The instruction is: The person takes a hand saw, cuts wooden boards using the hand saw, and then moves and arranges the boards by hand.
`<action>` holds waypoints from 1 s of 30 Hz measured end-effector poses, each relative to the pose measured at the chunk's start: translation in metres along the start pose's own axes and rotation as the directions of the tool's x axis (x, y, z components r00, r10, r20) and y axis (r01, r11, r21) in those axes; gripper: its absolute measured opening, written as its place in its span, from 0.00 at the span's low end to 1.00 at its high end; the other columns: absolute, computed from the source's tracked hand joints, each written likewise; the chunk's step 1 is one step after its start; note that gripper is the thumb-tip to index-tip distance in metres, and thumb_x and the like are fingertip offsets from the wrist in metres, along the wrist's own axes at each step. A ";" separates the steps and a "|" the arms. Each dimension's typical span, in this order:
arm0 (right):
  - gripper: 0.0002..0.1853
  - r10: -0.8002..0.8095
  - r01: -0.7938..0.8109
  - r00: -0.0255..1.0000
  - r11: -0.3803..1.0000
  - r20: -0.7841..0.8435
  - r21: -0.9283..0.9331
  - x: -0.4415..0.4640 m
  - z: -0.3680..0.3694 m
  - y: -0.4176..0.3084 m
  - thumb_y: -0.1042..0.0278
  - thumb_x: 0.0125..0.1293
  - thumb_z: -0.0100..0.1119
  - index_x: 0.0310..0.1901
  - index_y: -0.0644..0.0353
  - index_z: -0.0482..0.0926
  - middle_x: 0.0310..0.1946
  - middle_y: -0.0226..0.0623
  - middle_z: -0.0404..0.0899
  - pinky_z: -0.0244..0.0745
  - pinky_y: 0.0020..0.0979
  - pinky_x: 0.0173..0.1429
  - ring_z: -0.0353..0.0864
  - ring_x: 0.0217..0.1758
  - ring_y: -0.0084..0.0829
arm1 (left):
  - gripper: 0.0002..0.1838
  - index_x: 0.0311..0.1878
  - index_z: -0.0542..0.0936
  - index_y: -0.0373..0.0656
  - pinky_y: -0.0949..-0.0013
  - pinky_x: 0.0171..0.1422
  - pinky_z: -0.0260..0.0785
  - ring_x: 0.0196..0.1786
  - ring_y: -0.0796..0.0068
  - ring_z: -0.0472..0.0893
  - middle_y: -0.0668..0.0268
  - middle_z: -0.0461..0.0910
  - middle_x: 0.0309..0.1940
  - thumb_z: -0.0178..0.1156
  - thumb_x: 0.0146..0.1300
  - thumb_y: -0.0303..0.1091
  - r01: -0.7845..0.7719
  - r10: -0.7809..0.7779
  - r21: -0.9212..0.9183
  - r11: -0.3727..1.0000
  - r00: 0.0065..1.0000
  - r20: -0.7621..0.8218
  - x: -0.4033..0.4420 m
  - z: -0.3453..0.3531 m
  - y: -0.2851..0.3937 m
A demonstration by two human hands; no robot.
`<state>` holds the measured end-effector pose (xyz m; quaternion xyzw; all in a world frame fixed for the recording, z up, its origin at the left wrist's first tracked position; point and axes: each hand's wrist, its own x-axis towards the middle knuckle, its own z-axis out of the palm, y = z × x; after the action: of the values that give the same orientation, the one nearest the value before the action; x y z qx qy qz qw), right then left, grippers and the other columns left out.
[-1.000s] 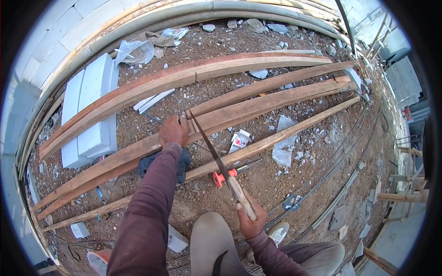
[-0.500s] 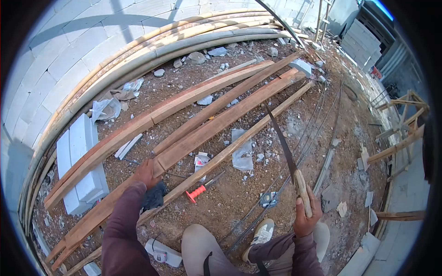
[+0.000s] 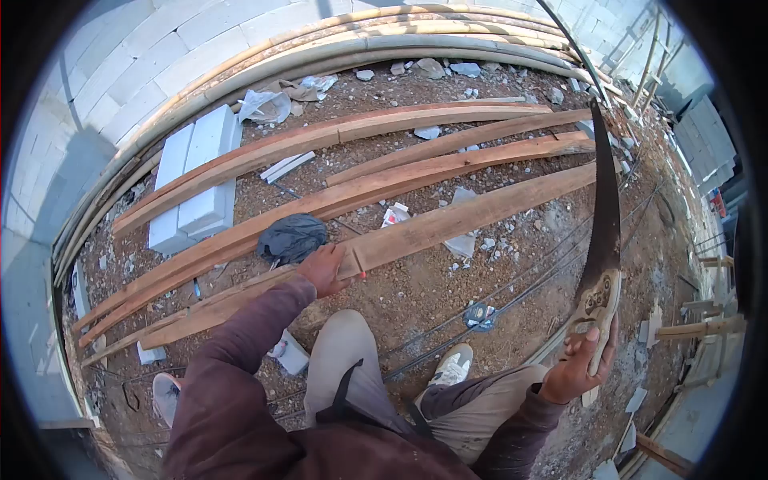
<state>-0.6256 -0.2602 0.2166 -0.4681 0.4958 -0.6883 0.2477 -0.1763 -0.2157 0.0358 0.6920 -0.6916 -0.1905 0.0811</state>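
My right hand point(image 3: 582, 358) is closed around the pale handle of a handsaw point(image 3: 606, 216), its long dark toothed blade pointing up and away at the right. My left hand point(image 3: 322, 270) grips the nearest wooden plank point(image 3: 464, 220), just left of a narrow cut across it. A crumpled dark plastic bag point(image 3: 292, 238) lies behind that hand. A small red tip point(image 3: 362, 274) shows at the plank's near edge; the rest of that thing is hidden. Behind the plank lie a long reddish beam point(image 3: 400, 184) and a shorter beam point(image 3: 464, 142).
Another beam point(image 3: 280, 152) rests across white blocks point(image 3: 206, 210) at the left. Long poles point(image 3: 384, 36) line the block wall. Thin rods point(image 3: 528, 280) cross the rubble-strewn ground near a small blue object point(image 3: 479, 317). Wooden frames stand at the right.
The plank with the cut has moved towards me, covering the thin strip and most of the red-handled tool. My left hand moved with it. The saw swung right and more upright. My view shifted.
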 end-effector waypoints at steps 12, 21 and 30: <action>0.24 0.060 -0.020 0.982 0.975 0.177 -0.222 -0.029 -0.031 0.004 0.61 0.79 0.56 0.69 0.69 0.73 0.28 0.25 0.69 0.63 0.24 0.34 0.63 0.28 0.16 | 0.45 0.70 0.67 0.45 0.47 0.68 0.69 0.68 0.49 0.73 0.54 0.71 0.66 0.78 0.51 0.45 0.142 -0.144 0.062 0.988 0.989 0.027 -0.024 0.079 0.042; 0.25 0.078 0.029 0.934 0.957 0.350 -0.289 -0.045 -0.008 0.010 0.58 0.76 0.59 0.66 0.69 0.75 0.33 0.29 0.74 0.67 0.27 0.37 0.69 0.32 0.20 | 0.39 0.69 0.70 0.47 0.51 0.69 0.67 0.70 0.57 0.72 0.57 0.73 0.66 0.74 0.54 0.40 0.174 -0.174 0.093 0.980 0.985 -0.009 -0.042 0.120 0.050; 0.26 0.103 0.032 0.922 0.941 0.374 -0.338 -0.039 -0.035 0.018 0.56 0.73 0.62 0.64 0.68 0.77 0.38 0.33 0.80 0.71 0.29 0.40 0.75 0.36 0.25 | 0.33 0.68 0.72 0.47 0.49 0.71 0.64 0.68 0.58 0.73 0.59 0.75 0.62 0.69 0.58 0.38 0.288 -0.295 0.114 0.951 0.955 0.044 -0.041 0.146 0.031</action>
<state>-0.6415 -0.2196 0.1824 -0.6206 0.5563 -0.4826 0.2692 -0.2585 -0.1542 -0.0794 0.7837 -0.5931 -0.1844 -0.0058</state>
